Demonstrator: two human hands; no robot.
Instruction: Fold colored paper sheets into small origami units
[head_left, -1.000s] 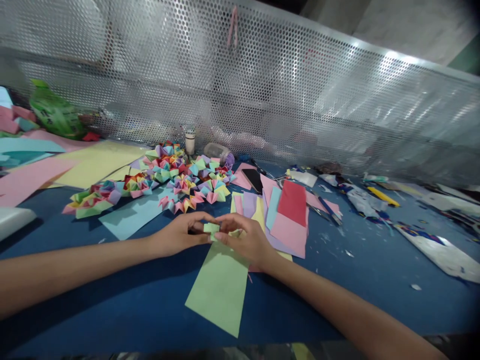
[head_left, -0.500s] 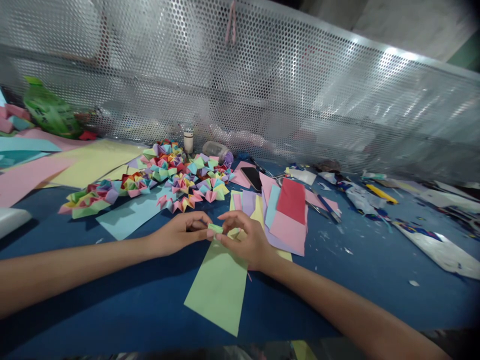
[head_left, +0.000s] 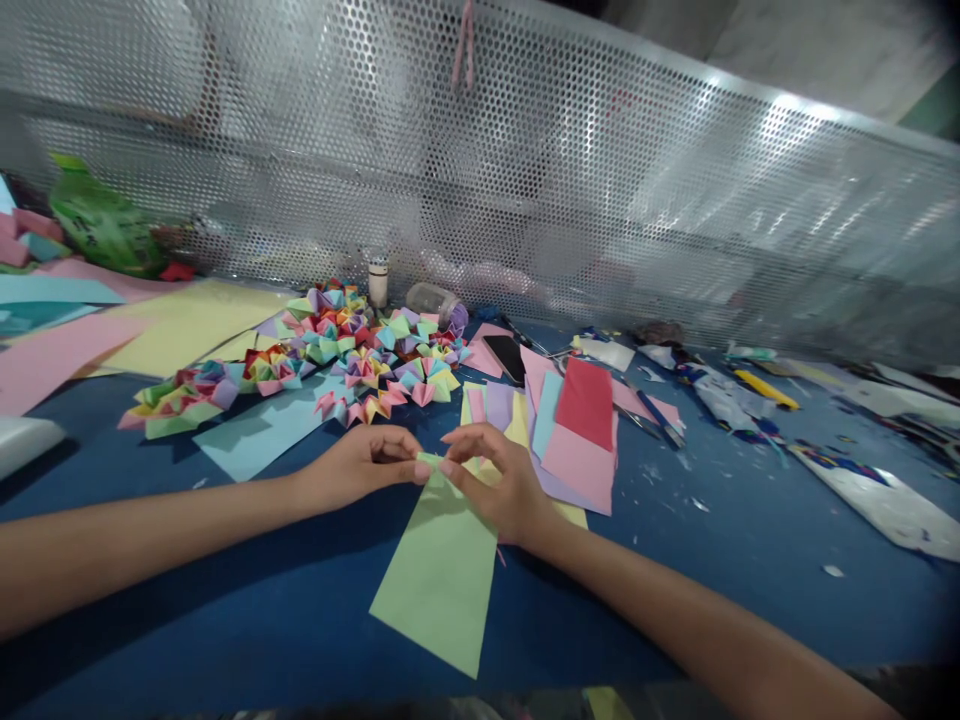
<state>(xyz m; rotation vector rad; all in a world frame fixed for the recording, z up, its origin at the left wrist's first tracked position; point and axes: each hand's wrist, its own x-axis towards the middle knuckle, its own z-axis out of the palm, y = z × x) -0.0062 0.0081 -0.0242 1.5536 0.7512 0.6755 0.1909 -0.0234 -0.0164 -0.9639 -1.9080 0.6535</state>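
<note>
A long light green paper strip [head_left: 439, 580] hangs down toward the near table edge, its top end between both hands. My left hand [head_left: 367, 467] pinches the left corner of that top end with thumb and fingers. On the other side, my right hand [head_left: 495, 475] grips the right corner, its index finger curved above the thumb. The top end shows a narrow folded band, partly hidden by fingertips. Just behind the hands lies a pile of folded multicoloured paper pieces [head_left: 367, 365]. Right of them are stacked paper strips, pink [head_left: 581, 465] and red [head_left: 589, 403] on top.
A black phone [head_left: 505, 356], a clear jar on its side [head_left: 435, 300] and a white bottle [head_left: 378, 284] stand or lie behind. Scissors, a blue pen and a yellow cutter [head_left: 765, 388] lie right. A perforated metal panel [head_left: 525, 170] borders the blue table [head_left: 225, 610].
The fingertips have shifted slightly at the strip's top end, and the small folded part between them now looks flatter. My right thumb has moved a little to the right.
</note>
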